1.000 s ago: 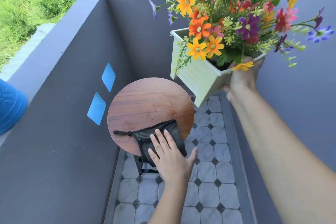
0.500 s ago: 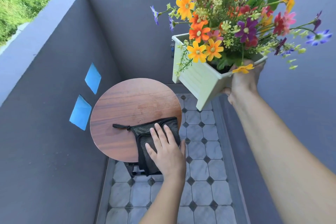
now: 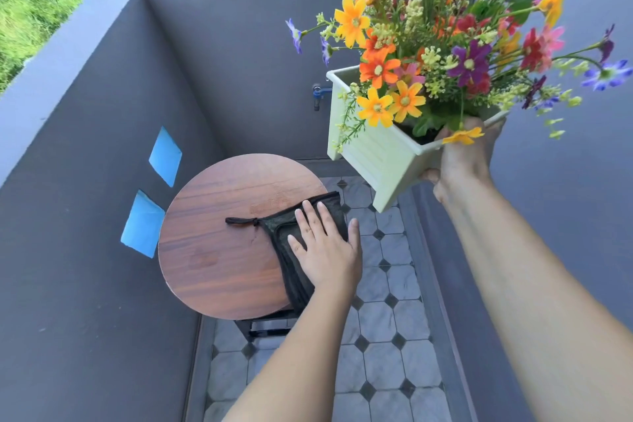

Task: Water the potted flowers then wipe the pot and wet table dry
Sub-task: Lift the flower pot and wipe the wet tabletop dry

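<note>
Flower pot [image 3: 383, 161]: square, pale green ribbed plastic, held in the air above and to the right of the counter [image 3: 219, 250], tilted with one foot corner pointing down. Right hand [image 3: 462, 161] grips its near corner, fingers curled round rim and wall. Flowers [image 3: 445, 38]: mixed orange, yellow, red, purple. Left hand [image 3: 325, 250] lies flat on a dark cloth [image 3: 296, 284], fingers [image 3: 310, 216] straight, slightly spread, pressing it at the counter's right edge. Cloth: black, fine-textured, loop tag at left, one end hanging over the rim. Counter: round, wood-grain top. Floor [image 3: 394, 336]: grey octagonal tiles.
</note>
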### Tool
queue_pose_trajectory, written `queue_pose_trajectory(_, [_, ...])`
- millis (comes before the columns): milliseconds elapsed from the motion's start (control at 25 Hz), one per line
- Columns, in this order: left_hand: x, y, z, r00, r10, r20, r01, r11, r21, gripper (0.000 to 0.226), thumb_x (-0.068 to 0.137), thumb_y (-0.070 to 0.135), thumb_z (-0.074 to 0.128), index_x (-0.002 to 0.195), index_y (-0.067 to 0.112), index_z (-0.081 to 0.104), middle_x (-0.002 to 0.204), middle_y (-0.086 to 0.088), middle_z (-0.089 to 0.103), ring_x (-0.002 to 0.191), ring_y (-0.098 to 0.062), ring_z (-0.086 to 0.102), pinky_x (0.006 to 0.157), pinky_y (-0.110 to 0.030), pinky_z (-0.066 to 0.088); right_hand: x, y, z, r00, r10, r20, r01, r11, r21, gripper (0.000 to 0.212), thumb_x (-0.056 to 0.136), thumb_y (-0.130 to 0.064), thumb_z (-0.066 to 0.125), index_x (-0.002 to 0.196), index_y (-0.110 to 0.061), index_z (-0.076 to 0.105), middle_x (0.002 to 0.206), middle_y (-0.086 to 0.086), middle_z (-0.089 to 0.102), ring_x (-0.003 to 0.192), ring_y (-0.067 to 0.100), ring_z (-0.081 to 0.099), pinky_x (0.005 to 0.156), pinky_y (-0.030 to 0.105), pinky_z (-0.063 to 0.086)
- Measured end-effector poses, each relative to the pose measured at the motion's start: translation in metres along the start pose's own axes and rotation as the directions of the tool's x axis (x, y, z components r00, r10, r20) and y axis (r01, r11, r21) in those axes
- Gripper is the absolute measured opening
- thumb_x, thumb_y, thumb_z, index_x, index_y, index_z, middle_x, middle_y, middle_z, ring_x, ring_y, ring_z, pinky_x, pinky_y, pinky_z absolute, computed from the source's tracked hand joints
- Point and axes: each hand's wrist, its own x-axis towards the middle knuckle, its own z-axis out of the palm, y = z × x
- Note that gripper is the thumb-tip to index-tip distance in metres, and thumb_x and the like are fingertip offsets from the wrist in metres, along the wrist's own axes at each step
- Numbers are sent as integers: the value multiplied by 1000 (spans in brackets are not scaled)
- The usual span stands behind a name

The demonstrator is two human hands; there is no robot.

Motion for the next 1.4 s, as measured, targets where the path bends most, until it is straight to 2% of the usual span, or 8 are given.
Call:
queue_pose_trajectory(560, [36,4,-7,1000,-5,-4,5,990,143,113,75,55,61,147,7,-11,156,-15,-19,143,-33,-17,112,-57,3,7,-9,7,1000,-16,-9,16,1000,-5,95,57,-29,35,151,-29,24,78,-7,46,58,13,42,62,38,42])
queue_pose_trajectory(800, [29,6,-13,997,-17,78,10,996,84,99,80,33,54,147,5,-13,154,-16,-23,142,-33,-22,112,-55,-5,9,-5,9,1000,-26,-7,26,1000,10,91,57,-28,36,148,-29,28,80,-6,50,59,14,44,59,35,42])
queue_pose_trajectory(1040, [28,-1,-32,972,107,212,-47,962,-269,77,80,1,38,149,5,2,156,-15,-20,141,-31,-24,112,-51,-11,12,-3,15,999,-38,16,38,999,28,75,62,-24,36,137,-29,34,81,-6,52,64,18,49,57,35,46])
queue_pose_trajectory(1120, [28,-4,-40,947,177,267,-27,875,-483,79,77,-6,35,149,9,7,157,-12,-15,143,-26,-19,114,-50,-8,10,-6,18,999,-42,20,41,998,41,57,65,-23,37,120,-36,29,81,-6,52,63,18,49,57,35,46])
queue_pose_trajectory(1200, [23,-2,-56,918,157,364,186,641,-745,80,70,-7,35,145,19,29,155,-18,17,143,-30,16,114,-53,18,10,-9,20,999,-49,17,48,997,56,48,73,-21,37,116,-37,25,72,-6,49,62,18,47,58,36,46])
queue_pose_trajectory(1240, [21,-2,-64,895,167,414,300,461,-835,74,66,-6,33,132,22,50,133,-25,51,115,-38,48,91,-48,40,11,-12,21,999,-51,13,50,997,58,47,73,-21,37,116,-36,26,70,-7,47,63,18,47,58,36,47])
queue_pose_trajectory(1280, [20,-3,-72,877,181,445,391,270,-880,62,64,-4,31,110,20,65,88,-22,67,72,-33,49,65,-38,35,11,-15,22,998,-54,12,53,997,54,50,70,-23,37,118,-34,29,71,-7,47,64,18,48,55,34,47])
queue_pose_trajectory(1400, [28,-15,-95,829,94,551,557,-74,-827,35,72,-1,30,49,10,54,43,-6,42,39,-21,40,53,-19,39,13,-23,25,999,-43,15,42,998,44,87,60,-27,35,146,-27,28,79,-10,48,60,13,44,52,28,40])
